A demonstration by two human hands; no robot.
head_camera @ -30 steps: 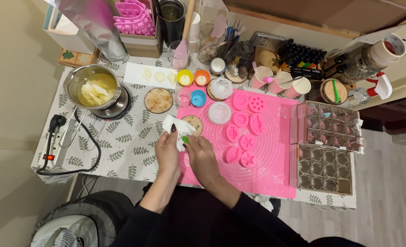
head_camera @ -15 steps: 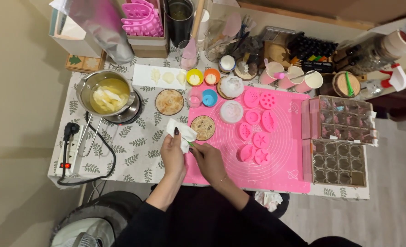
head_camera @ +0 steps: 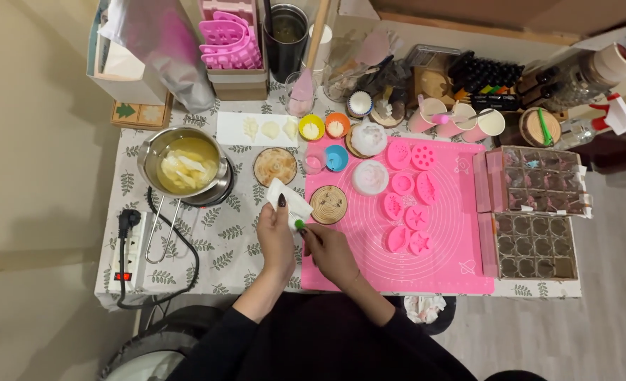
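Two hands of mine meet at the near edge of the pink mat (head_camera: 426, 264): my left hand (head_camera: 276, 236) is clamped on a white tissue (head_camera: 289, 200), my right hand (head_camera: 330, 248) pinches a small green piece (head_camera: 299, 225) against it. Since half a second ago both have barely shifted. Beyond my grip sits a round wooden coaster (head_camera: 328, 204), left of it a steel pot (head_camera: 183, 164) of yellow wax

Desk (head_camera: 232, 243) under white leaf-print cloth. Left: white power strip (head_camera: 128, 248), steel pot of yellow wax (head_camera: 183, 164). Centre: round wooden coaster (head_camera: 328, 204). Right: pink silicone mat (head_camera: 398, 261), two clear compartment trays (head_camera: 535, 245). Far edge: cups, jars, cardboard boxes.
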